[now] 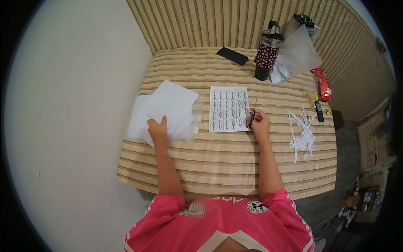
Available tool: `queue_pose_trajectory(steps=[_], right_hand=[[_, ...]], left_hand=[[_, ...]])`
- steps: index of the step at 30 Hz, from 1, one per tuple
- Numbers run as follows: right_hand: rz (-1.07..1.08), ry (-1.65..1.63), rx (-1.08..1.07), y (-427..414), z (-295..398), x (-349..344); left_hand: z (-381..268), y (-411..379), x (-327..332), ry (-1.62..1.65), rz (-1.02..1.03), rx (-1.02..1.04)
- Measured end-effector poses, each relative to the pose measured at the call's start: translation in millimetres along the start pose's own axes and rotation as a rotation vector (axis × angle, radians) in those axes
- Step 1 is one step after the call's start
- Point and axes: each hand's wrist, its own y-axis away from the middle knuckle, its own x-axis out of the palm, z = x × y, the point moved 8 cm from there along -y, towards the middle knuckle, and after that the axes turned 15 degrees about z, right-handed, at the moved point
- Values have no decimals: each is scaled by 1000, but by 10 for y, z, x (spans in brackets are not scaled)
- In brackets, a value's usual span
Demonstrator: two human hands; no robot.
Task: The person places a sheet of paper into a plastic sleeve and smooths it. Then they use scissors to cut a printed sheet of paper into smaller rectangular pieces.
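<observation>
My left hand grips a white paper sheet at its lower edge, over an uneven pile of white sheets. Clear plastic sleeves stick out from the pile's right side. In my right hand is a pair of scissors with dark handles, its narrow blades pointing away from me. That hand rests at the right edge of a printed sheet, which lies flat and bears a grid of repeated black labels. The scissor blades look closed and stand apart from any cut.
Paper strips and scraps lie to the right, near a small black remote and a red packet. Farther back are a black phone, a heart-patterned tumbler and a clear plastic bag. A wall borders the striped tablecloth on the left.
</observation>
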Motion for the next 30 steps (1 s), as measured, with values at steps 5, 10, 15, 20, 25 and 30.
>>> queue_pose_trajectory(steps=[5,10,15,20,25,30], right_hand=[[14,-110,-39,-13,16,-3],[-25,-350,88,52,17,38],[-11,-56,132,60,34,3],[-26,40,92,35,3,13],[-55,-74,-84,10,102,10],[-70,-72,-149,-27,50,-21]], left_hand=[[-530,210,272,25,261,132],[-841,934,1148,143,1079,-228],[-875,929,1443,485,951,-135],[-953,901,1700,581,970,69],[-1168,920,1555,695,856,256],[-1293,989,1548,795,942,275]])
